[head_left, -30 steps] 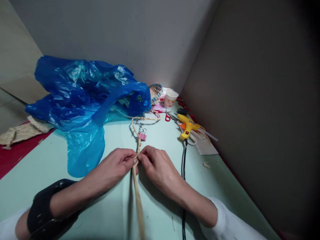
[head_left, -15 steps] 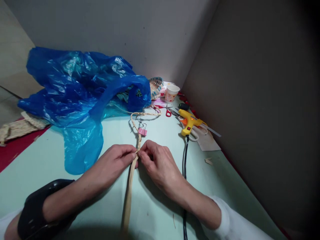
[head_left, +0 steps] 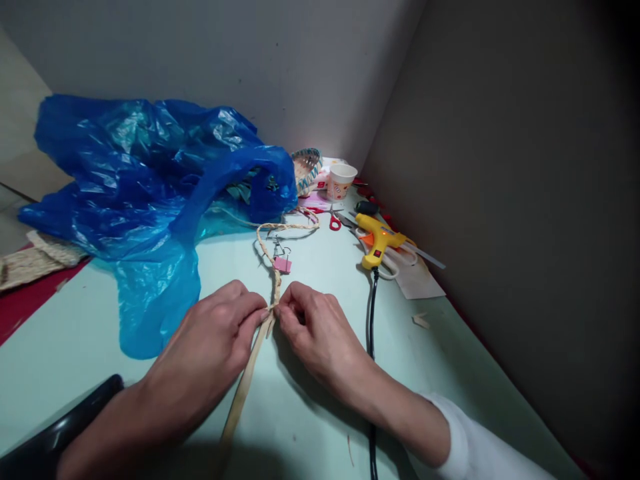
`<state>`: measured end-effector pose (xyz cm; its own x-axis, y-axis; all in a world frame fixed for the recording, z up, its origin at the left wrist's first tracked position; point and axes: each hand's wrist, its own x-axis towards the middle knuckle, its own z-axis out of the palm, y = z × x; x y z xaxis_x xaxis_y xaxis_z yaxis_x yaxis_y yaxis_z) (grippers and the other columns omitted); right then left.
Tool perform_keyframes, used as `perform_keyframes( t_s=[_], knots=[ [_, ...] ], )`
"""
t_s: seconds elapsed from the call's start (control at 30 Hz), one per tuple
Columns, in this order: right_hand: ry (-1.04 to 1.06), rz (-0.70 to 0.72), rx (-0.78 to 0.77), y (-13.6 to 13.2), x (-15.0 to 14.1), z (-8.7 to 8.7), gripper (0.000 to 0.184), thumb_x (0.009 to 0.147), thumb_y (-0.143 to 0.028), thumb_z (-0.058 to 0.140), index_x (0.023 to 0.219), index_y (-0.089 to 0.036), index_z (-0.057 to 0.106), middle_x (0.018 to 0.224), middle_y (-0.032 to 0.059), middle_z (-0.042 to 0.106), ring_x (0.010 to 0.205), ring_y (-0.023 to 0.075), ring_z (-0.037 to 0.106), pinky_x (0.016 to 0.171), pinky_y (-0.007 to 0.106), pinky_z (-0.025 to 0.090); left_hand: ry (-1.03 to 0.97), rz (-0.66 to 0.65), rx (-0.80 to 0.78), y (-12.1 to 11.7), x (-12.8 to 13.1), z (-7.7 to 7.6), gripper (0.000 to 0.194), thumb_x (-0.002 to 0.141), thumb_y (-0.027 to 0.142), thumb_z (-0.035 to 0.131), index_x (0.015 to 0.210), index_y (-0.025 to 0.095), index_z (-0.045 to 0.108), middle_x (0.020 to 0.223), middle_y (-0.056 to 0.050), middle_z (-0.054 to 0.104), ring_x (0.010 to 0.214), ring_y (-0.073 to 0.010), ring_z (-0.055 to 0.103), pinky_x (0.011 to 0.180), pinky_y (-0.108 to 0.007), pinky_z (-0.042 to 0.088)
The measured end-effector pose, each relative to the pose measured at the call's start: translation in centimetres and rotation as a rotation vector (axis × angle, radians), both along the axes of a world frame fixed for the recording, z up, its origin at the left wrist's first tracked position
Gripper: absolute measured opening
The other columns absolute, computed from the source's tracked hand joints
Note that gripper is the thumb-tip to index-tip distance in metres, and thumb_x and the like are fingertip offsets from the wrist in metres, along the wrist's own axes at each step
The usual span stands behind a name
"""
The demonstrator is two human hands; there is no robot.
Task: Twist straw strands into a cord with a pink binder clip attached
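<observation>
A pale braided cord [head_left: 277, 283] runs from the back of the table toward me, with a pink binder clip [head_left: 283, 265] fixed beside it. Below the braid it turns into flat, loose straw-coloured strips [head_left: 247, 380] that trail to the front edge of the view. My left hand [head_left: 215, 340] pinches a strip between thumb and forefinger where the braid ends. Just across from it, my right hand [head_left: 317, 333] is closed with its fingertips pinched at the same spot. The strip ends inside the fingers are mostly hidden.
A crumpled blue plastic bag [head_left: 150, 173] covers the back left. Behind stand a small woven basket [head_left: 307, 170] and a paper cup [head_left: 342, 182]. Red-handled scissors [head_left: 335, 221], a yellow glue gun [head_left: 381, 240] and its black cord [head_left: 371, 333] lie to the right, near the wall.
My left hand has turned and drawn slightly back to the left, swinging the long strip leftward with it. The right hand holds nearly the same place; the view has shifted a little.
</observation>
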<state>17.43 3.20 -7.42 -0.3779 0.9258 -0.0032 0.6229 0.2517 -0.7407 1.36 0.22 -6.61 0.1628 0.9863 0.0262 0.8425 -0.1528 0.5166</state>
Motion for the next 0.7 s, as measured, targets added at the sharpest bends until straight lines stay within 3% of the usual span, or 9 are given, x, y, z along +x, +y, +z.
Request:
perform_keyframes(
  t_s=[0.23,0.43,0.57,0.7],
  knots=[
    [0.044,0.038,-0.042,-0.1,0.0,0.3,0.016,0.089,-0.016,0.046,0.075,-0.020,0.051,0.065,-0.0021,0.057,0.058,0.0115,0.045,0.058,0.025,0.027,-0.027,0.037,-0.085,-1.1,1.6,0.2,0.033,0.093,0.039,0.035,0.068,0.023,0.047,0.066,0.000,0.059,0.062,-0.0174,0.055,0.062,-0.031,0.038],
    [0.136,0.015,-0.052,0.5,0.1,-0.5,0.017,0.082,-0.014,0.049,0.066,-0.019,0.048,0.060,-0.0041,0.051,0.057,0.0104,0.042,0.055,0.024,0.027,0.018,-0.030,-0.037,-2.0,1.9,-1.1,0.033,0.095,0.034,0.033,0.070,0.023,0.052,0.063,-0.001,0.064,0.055,-0.0167,0.059,0.056,-0.030,0.041],
    [0.262,0.024,-0.118,0.7,0.1,-0.9,0.015,0.081,-0.014,0.050,0.068,-0.019,0.055,0.061,-0.0035,0.054,0.058,0.0105,0.046,0.055,0.022,0.031,0.253,-0.155,0.187,-2.4,1.9,-1.5,0.033,0.091,0.018,0.033,0.087,0.017,0.065,0.071,-0.007,0.071,0.058,-0.0214,0.068,0.052,-0.031,0.046],
    [0.333,0.001,-0.224,0.6,0.0,-0.8,0.014,0.081,-0.015,0.050,0.069,-0.018,0.056,0.062,-0.0018,0.058,0.058,0.0112,0.050,0.056,0.022,0.035,0.592,-0.271,0.507,-3.0,2.6,-2.1,0.044,0.073,-0.004,0.035,0.098,0.004,0.070,0.069,-0.012,0.073,0.050,-0.0227,0.067,0.041,-0.030,0.044]
  ],
)
